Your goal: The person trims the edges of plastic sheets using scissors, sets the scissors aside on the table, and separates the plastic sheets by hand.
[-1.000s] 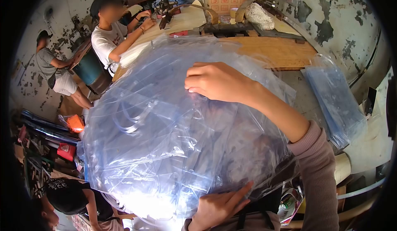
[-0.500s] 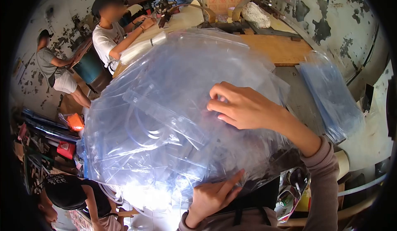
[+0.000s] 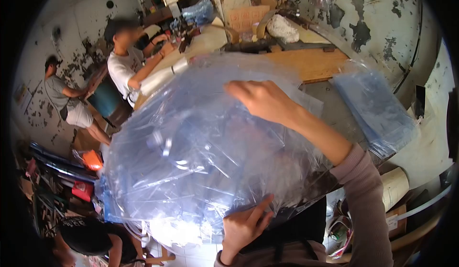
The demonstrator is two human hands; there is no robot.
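Observation:
A large heap of clear plastic sheeting (image 3: 201,123) fills the middle of the view, glossy and creased, with bright glare at its lower left. My right hand (image 3: 263,100) is over its upper part, fingers bent down and drawn together on the plastic; motion smears the fingertips. Low down, at the near edge of the heap, my left hand (image 3: 244,224) rests against the plastic. Its index finger is stretched out and apart from the others, and nothing shows gripped in it.
A stack of bluish plastic sheets (image 3: 375,109) lies on the table at right. Behind the heap is a wooden board (image 3: 306,61). One person (image 3: 129,66) works at the table's far left, another (image 3: 67,95) stands further back, and a third (image 3: 91,238) is at lower left.
My right hand has moved up and left, and the plastic beneath it has shifted and bulged. The flat clear strip on the heap no longer shows distinctly. My left hand stays nearly in place.

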